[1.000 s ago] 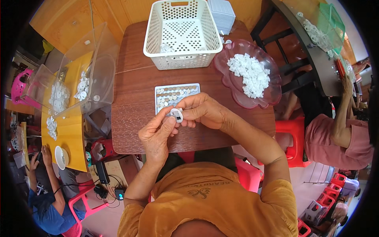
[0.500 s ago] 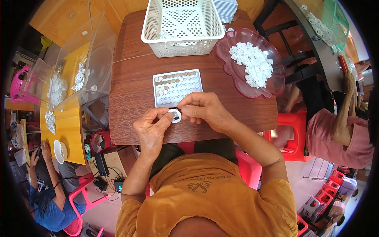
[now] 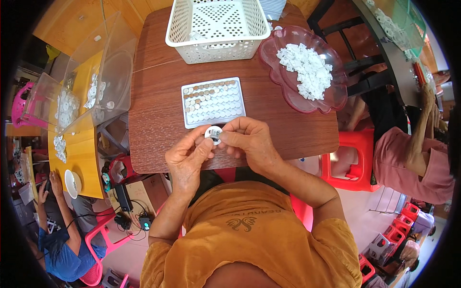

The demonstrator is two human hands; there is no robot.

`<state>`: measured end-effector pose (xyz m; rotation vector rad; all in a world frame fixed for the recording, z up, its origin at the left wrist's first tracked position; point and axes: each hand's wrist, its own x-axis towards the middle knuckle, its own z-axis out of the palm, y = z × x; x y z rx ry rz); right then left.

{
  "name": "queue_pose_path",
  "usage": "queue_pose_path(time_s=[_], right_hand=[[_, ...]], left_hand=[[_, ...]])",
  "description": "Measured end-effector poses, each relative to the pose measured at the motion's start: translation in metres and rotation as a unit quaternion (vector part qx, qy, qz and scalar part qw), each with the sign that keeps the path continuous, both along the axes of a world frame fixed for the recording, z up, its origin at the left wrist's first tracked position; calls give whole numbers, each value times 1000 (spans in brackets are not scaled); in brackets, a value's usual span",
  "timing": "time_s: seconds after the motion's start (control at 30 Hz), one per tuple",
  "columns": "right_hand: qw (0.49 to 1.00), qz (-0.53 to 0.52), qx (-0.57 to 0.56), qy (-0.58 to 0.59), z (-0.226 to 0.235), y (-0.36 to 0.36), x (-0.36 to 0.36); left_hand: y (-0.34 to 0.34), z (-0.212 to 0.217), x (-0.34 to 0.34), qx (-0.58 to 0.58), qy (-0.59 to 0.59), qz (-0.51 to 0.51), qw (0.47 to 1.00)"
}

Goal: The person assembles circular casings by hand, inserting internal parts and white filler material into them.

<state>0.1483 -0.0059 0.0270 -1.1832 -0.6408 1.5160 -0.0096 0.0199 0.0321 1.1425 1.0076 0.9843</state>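
A small white round plastic disc (image 3: pixel 209 129) with a dark and metallic-looking middle is held up over the near table edge. My left hand (image 3: pixel 187 156) pinches its left side between thumb and fingers. From the right, my right hand (image 3: pixel 254 144) has its thumb and index finger closed at the disc's middle and right edge; whether a tiny part lies between them is hidden. Just beyond my hands lies a white tray (image 3: pixel 225 118), its far rows holding small round coin-like pieces, some brown and some silvery. Its nearer rows show bare moulded pockets.
A white perforated basket (image 3: pixel 218 52) stands at the table's far side. Right of it, a reddish translucent flower-shaped bowl (image 3: pixel 288 98) holds many small white pieces. A clear bin (image 3: pixel 115 62) stands at left above a yellow table (image 3: pixel 86 158). Other people sit at both sides.
My right hand has moved in to the disc, its fingertips now touching it. The disc is slightly higher and tilted differently. The view has shifted a little.
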Motion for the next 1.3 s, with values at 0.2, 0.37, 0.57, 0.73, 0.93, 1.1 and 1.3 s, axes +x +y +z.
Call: queue_pose_path(time_s=[0.2, 0.37, 0.57, 0.73, 0.93, 1.1, 1.3], right_hand=[[999, 14, 19, -25, -4, -4, -5], [989, 47, 63, -123, -9, -7, -2], [999, -17, 6, -42, -6, -10, -10], [999, -2, 27, -40, -5, -15, -16], [997, 31, 50, -57, -11, -16, -14], [995, 59, 33, -76, -10, -10, -11], [978, 111, 46, -171, 2, 6, -6]], left_hand=[[8, 0, -8, 112, 94, -31, 989], [17, 7, -10, 161, 154, -92, 971], [8, -3, -12, -111, -39, -54, 992], [4, -12, -14, -201, -145, -83, 965], [4, -17, -21, -228, -201, -108, 947], [2, -19, -21, -196, -160, -91, 963], [7, -23, -30, -220, -197, -75, 952]])
